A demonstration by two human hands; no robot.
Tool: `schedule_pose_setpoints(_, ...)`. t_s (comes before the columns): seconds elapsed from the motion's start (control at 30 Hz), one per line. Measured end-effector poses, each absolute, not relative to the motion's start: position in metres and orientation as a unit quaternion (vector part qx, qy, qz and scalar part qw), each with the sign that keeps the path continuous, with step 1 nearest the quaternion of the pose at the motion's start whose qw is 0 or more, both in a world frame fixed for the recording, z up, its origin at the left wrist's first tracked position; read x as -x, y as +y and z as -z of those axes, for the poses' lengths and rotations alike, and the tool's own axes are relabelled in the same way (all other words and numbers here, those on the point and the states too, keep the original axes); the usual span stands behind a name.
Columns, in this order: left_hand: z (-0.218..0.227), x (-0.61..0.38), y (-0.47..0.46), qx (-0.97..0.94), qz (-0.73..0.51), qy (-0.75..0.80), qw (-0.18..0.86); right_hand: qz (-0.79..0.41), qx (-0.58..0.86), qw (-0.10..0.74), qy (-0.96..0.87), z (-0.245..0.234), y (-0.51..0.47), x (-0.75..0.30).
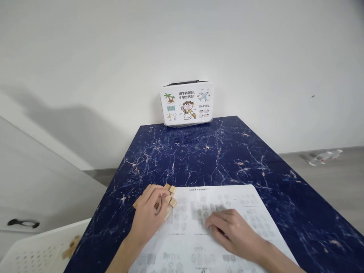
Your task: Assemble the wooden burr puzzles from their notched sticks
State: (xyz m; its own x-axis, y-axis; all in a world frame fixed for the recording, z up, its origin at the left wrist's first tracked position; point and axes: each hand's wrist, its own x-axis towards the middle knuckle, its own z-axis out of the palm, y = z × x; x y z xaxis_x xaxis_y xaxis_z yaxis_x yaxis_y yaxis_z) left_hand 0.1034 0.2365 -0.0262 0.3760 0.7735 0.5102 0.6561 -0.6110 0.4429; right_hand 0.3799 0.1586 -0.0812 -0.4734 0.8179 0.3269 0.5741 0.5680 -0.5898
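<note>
My left hand (150,214) is curled over a cluster of small light wooden pieces (172,202) at the upper left corner of a printed sheet (176,242). Its thumb and fingers close round the pieces, and the palm side is hidden. Some square-ended wooden bits stick out past the fingertips. My right hand (231,231) rests on the middle right of the same sheet with its fingers curled in. I see nothing held in it. Faint grey diagrams and lines of small print cover the paper, too blurred to read.
A dark blue marbled table (193,155) lies under the sheet. At its far edge a white cartoon-printed case (187,104) leans by the wall. Lower left, a white perforated basket (34,250) holds wooden pieces (71,246). A clear plastic item (325,156) lies on the floor at right.
</note>
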Motion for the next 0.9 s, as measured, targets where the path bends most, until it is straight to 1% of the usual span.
schedule_pose_setpoints(0.13, 0.036, -0.074, 0.254, -0.796, -0.324, 0.510, 0.028, -0.206, 0.419, 0.295, -0.834, 0.082, 0.159, -0.379)
schedule_pose_setpoints(0.4, 0.059, -0.051, 0.262, -0.764, -0.257, 0.584, 0.098, -0.210, 0.417, 0.298, -0.832, 0.084, 0.160, -0.380)
schedule_pose_setpoints(0.6, 0.054, -0.058, 0.264, -0.756, -0.224, 0.606, 0.102, -0.213, 0.421, 0.295, -0.831, 0.083, 0.160, -0.379)
schedule_pose_setpoints(0.77, 0.045, -0.059, 0.267, -0.742, -0.169, 0.640, 0.106, -0.212, 0.424, 0.297, -0.829, 0.083, 0.160, -0.380)
schedule_pose_setpoints(0.9, 0.042, -0.061, 0.266, -0.705, -0.107, 0.700, 0.049, -0.214, 0.425, 0.297, -0.828, 0.084, 0.161, -0.380)
